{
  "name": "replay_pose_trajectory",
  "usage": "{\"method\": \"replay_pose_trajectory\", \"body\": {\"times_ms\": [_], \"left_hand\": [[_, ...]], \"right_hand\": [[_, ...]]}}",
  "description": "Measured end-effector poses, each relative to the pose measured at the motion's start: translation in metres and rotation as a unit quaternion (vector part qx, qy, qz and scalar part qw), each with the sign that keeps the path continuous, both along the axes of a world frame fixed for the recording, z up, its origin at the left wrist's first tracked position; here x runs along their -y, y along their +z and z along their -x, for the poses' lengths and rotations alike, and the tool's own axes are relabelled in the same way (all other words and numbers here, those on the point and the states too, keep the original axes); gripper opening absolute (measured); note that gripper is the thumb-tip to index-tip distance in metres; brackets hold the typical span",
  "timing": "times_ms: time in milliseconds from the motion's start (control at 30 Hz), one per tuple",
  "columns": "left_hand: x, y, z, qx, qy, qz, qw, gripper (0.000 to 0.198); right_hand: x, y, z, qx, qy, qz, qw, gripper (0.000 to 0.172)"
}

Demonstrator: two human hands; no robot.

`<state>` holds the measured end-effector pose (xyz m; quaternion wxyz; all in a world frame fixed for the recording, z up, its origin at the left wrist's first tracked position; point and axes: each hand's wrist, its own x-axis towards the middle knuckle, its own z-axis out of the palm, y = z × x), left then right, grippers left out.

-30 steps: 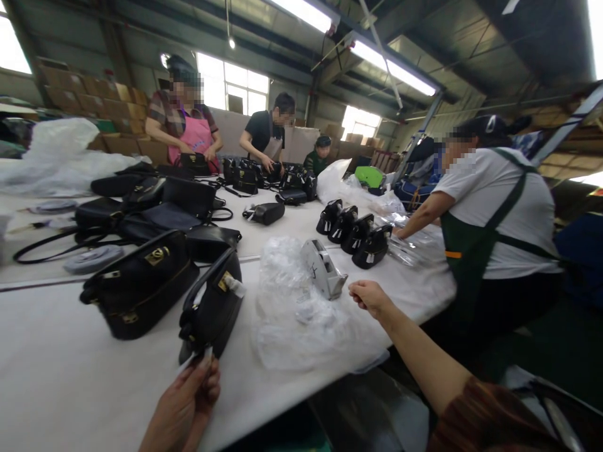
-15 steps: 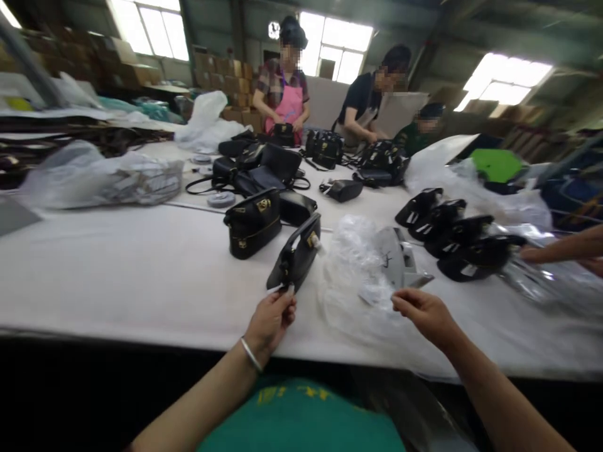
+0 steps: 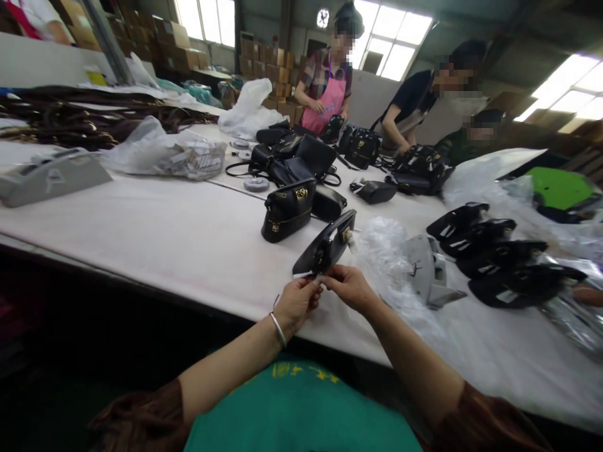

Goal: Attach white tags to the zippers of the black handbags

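A black handbag [image 3: 326, 247] with gold hardware stands tilted on the white table just beyond my hands. My left hand [image 3: 295, 306], with a silver bangle at the wrist, is closed in a pinch on a small whitish tag [image 3: 320, 279] at the bag's near end. Against those fingertips, my right hand [image 3: 349, 287] is pinched shut too; what lies between its fingers is too small to make out. Behind the handbag another black bag [image 3: 288, 212] with a gold zip stands upright. Crumpled clear plastic [image 3: 384, 248] lies to the right.
A grey tape dispenser [image 3: 426, 267] sits right of the plastic, another dispenser [image 3: 56, 179] far left. Several black bags [image 3: 504, 257] line the right side, with more piled [image 3: 301, 160] mid-table. Co-workers [image 3: 327, 88] handle bags across the table [image 3: 155, 232]. A co-worker's hand shows far right.
My right hand has moved left from beside the plastic to meet my left hand at the handbag's near end. The camera has turned left, bringing the left dispenser into fuller view.
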<state>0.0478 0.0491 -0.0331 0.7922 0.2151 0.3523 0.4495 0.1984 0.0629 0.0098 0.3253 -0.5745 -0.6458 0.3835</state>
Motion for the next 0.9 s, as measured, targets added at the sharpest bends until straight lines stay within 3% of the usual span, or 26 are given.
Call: {"method": "replay_pose_trajectory", "body": {"times_ms": [233, 500, 667, 900], "left_hand": [[-0.001, -0.003, -0.001, 0.006, 0.002, 0.003, 1.0, 0.041], [-0.001, -0.006, -0.002, 0.017, 0.007, -0.015, 1.0, 0.037], [0.0, -0.006, -0.002, 0.011, 0.013, -0.008, 1.0, 0.039], [0.0, -0.005, -0.002, 0.007, 0.015, -0.002, 1.0, 0.042]], "right_hand": [[0.004, 0.002, -0.011, -0.038, 0.011, 0.022, 0.999, 0.021], [0.005, 0.015, 0.002, -0.066, 0.068, 0.045, 0.994, 0.025], [-0.004, 0.004, -0.001, 0.002, 0.006, 0.045, 0.999, 0.025], [-0.004, -0.004, -0.008, 0.04, -0.015, 0.033, 0.999, 0.025]]}}
